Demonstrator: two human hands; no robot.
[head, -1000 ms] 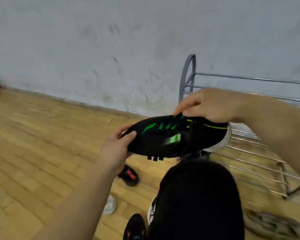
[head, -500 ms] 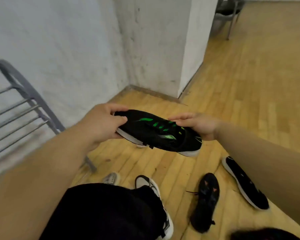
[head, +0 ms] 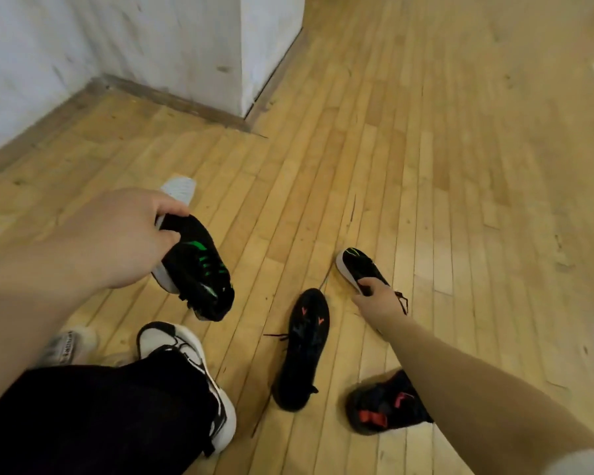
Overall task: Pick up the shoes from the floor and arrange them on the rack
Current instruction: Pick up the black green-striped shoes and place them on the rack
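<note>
Partly hidden under the right hand [head: 379,301], a black shoe with a white sole [head: 359,270] lies on the wooden floor [head: 443,166]; only its toe end and a bit of lace show past the fingers, which curl onto its rear part, though how firmly they grip cannot be told. Up left, the left hand [head: 117,238] is closed around the toe of a black shoe with green marks [head: 199,269], which hangs heel-down clear of the floor, its white sole facing the hand. Behind that hand a pale grey shape [head: 180,188] pokes out, too covered to identify. Between the two hands a black shoe with pink marks [head: 304,347] lies on the boards with a loose lace trailing left. Near the bottom edge another dark shoe with red marks [head: 388,402] is cut across by the right forearm. At lower left a black trouser leg [head: 93,419] covers most of a worn white-and-black sneaker [head: 189,358], and a blurred pale sneaker [head: 66,344] sits beside it. A white wall corner [head: 220,46] juts out at the top; the rack is out of view
</note>
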